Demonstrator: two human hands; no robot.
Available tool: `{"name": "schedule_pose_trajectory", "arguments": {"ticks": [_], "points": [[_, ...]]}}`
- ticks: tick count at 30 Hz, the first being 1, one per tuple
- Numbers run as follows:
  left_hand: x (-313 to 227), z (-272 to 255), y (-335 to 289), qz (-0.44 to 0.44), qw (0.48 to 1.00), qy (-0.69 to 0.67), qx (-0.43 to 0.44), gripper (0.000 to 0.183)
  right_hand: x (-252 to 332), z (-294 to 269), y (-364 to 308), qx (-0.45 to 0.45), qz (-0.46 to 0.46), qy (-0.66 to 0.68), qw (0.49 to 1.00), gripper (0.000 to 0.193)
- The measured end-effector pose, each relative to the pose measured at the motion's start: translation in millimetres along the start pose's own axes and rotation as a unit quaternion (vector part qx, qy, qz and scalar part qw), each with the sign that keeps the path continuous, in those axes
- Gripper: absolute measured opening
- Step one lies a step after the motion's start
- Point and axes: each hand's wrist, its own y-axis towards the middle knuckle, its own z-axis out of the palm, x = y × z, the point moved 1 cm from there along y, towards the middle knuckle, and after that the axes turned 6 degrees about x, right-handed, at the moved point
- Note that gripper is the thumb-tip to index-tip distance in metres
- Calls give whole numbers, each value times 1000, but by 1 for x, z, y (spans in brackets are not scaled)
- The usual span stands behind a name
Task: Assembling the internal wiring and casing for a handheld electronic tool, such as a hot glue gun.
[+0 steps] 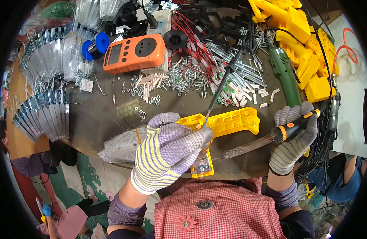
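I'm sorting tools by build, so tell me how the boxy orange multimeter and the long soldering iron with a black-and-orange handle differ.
The multimeter is a broad block; the soldering iron is long and slender. The multimeter lies untouched; the soldering iron is held in the right hand. The multimeter has a screen and round dial; the soldering iron has a metal barrel. Both combine orange with dark parts.

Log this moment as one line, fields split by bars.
Left hand: pinching thin wires from black cable, by yellow casing | Right hand: gripping soldering iron, tip leftward | Beyond: orange meter, green power tool, loose screws
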Motion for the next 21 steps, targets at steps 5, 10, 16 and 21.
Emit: {"name": "schedule_pose_trajectory", "arguments": {"ticks": [5, 10, 16, 21], "points": [[0, 0, -2, 1, 1000, 11, 4, 40, 1, 3, 0, 9, 2, 2, 1000, 31], [0, 1, -3, -3, 1000, 12, 14, 40, 1, -1, 0, 4, 4, 13, 1000, 32], [1, 3, -4, -24, 1000, 17, 5, 38, -1, 3, 1, -20, -15, 0, 1000, 30], [-1, -2, -2, -13, 999, 17, 29, 39, 2, -1, -1, 4, 1, -8, 1000, 34]]}}
